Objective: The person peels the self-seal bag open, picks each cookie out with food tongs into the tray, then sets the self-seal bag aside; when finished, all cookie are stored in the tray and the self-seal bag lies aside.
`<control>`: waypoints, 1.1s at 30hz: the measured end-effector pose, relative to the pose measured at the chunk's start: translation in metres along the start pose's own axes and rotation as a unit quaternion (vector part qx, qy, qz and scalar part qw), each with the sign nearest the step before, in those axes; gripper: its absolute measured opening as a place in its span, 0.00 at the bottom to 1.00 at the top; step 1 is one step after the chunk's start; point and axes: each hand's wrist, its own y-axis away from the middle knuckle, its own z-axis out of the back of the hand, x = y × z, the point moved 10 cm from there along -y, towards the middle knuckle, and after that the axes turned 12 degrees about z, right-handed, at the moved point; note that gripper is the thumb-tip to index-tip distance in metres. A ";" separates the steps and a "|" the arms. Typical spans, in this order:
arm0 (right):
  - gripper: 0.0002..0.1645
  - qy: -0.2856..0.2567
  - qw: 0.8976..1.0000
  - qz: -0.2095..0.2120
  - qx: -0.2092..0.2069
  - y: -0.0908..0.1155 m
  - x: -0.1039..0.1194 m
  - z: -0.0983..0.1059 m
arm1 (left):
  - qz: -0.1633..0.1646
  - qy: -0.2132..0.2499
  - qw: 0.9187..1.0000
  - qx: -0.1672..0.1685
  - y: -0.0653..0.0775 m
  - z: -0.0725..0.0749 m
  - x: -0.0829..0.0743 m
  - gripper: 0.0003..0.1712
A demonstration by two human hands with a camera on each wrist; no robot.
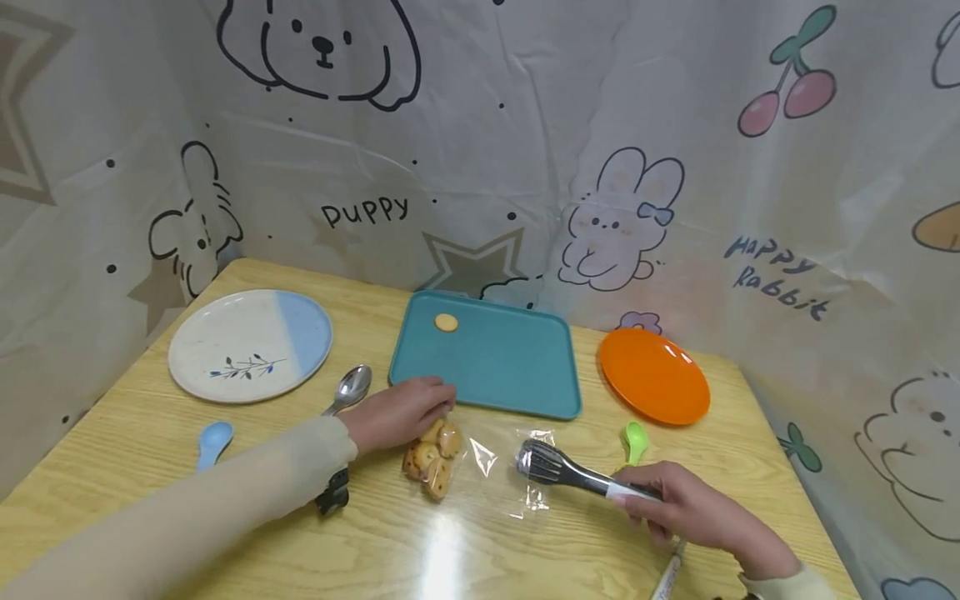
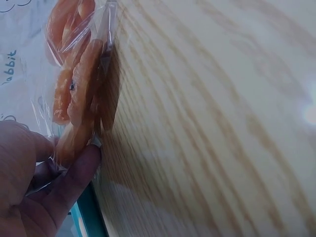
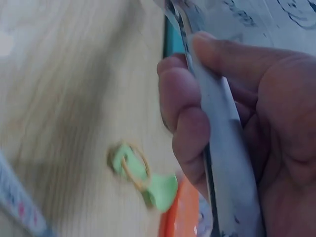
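My left hand (image 1: 401, 412) pinches one end of a clear plastic bag (image 1: 487, 492) lying on the table. Several golden-brown cookies (image 1: 433, 458) are bunched at that end; the left wrist view shows the thumb and fingers at the lowest cookie (image 2: 76, 140). My right hand (image 1: 678, 504) grips tongs (image 1: 581, 477) by their pale metal handles, thumb along one side and fingers curled round the other. Their black slotted heads point left and overlap the bag's far end in the head view. In the right wrist view the tongs' heads are out of sight.
Behind the bag lies a teal tray (image 1: 510, 358) with one round cookie (image 1: 446, 322). A white-and-blue plate (image 1: 232, 333), metal spoon (image 1: 352, 386) and blue spoon (image 1: 215, 439) are left. An orange plate (image 1: 652, 375), green spoon (image 1: 636, 440) and white pen-like stick (image 1: 667, 575) are right.
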 end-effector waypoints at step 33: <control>0.21 -0.080 0.992 -0.039 0.088 -0.070 -0.004 -0.042 | 0.001 0.009 1.000 0.002 0.000 -0.001 0.000 0.05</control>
